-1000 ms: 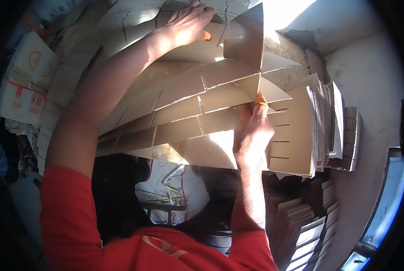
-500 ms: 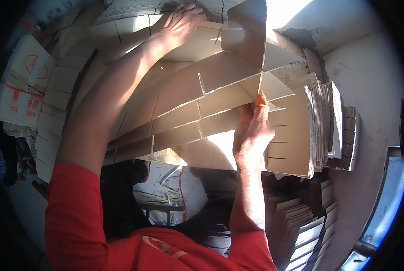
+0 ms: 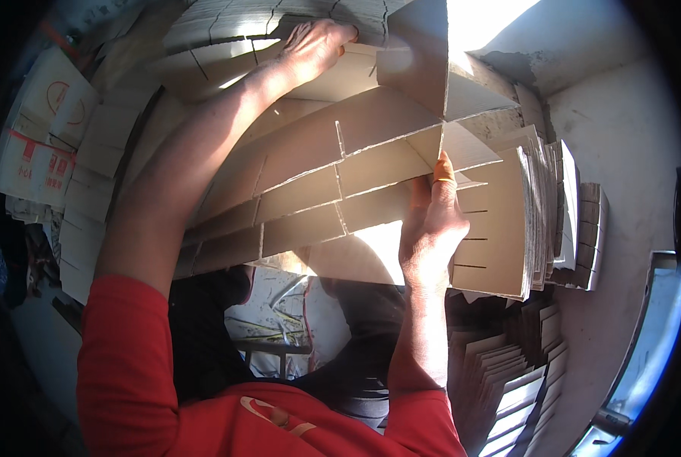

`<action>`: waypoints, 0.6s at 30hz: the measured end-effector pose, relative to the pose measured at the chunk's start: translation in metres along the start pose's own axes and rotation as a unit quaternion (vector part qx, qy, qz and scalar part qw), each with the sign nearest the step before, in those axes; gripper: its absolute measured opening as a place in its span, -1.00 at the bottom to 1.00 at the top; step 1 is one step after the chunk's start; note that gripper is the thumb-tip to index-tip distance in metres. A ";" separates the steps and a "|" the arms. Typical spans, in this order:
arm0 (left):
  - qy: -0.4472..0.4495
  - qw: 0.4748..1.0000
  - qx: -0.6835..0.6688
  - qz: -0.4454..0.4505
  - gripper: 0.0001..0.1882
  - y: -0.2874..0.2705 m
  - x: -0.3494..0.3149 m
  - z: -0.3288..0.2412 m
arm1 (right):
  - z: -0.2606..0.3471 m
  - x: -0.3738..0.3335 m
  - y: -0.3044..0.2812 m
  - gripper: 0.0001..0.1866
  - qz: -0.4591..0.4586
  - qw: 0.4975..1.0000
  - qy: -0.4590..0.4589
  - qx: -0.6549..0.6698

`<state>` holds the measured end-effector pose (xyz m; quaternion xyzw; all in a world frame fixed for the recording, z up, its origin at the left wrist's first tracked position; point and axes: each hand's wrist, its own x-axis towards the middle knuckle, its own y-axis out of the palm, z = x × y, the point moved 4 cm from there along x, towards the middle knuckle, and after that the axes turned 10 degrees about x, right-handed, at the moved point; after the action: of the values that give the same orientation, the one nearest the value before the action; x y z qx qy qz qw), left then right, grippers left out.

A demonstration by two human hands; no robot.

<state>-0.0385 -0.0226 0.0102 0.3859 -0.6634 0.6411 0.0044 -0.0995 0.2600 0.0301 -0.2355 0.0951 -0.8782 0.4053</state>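
Several long slotted cardboard strips [image 3: 295, 186] stand side by side in front of me, joined at their right end by an upright cardboard crosspiece [image 3: 415, 65]. My right hand [image 3: 434, 232] is closed on these strips near the joint, with an orange covering on its thumb. At the far side, my left hand [image 3: 315, 52] reaches over them, its fingers curled at the edge of a slotted cardboard sheet [image 3: 226, 62] in front of a thick stack of cardboard strips [image 3: 279, 19]. The tips of its fingers are partly hidden.
To the right stands a bundle of slotted cardboard pieces [image 3: 493, 228], near a pale wall [image 3: 615, 145]. More cardboard pieces [image 3: 508, 373] lean below it. At the left is a white carton with red print [image 3: 43, 129]. Bright sunlight falls across the work.
My left hand has come slightly nearer and to the right, its fingers more curled at the far sheet. The right hand keeps its hold on the joined strips, shifted slightly right in view.
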 end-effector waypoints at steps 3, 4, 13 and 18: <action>0.017 1.000 -0.016 -0.001 -0.68 0.000 0.000 0.000 | -0.002 0.000 0.000 -0.66 -0.006 0.999 0.008 0.036; 0.020 1.000 -0.024 0.004 -0.70 -0.001 0.000 0.000 | -0.003 0.000 0.000 -0.65 -0.012 0.997 0.023 0.071; -0.020 0.998 -0.061 0.015 -0.82 -0.008 0.009 -0.002 | -0.004 0.002 -0.002 -0.58 -0.034 0.977 0.068 0.199; 0.058 0.986 -0.158 0.016 -0.95 -0.016 0.006 -0.022 | -0.007 0.008 -0.003 -0.63 0.001 0.993 0.083 -0.079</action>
<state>-0.0457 -0.0047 0.0306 0.3314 -0.7610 0.5499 0.0935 -0.1092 0.2556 0.0276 -0.1926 0.1975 -0.8842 0.3770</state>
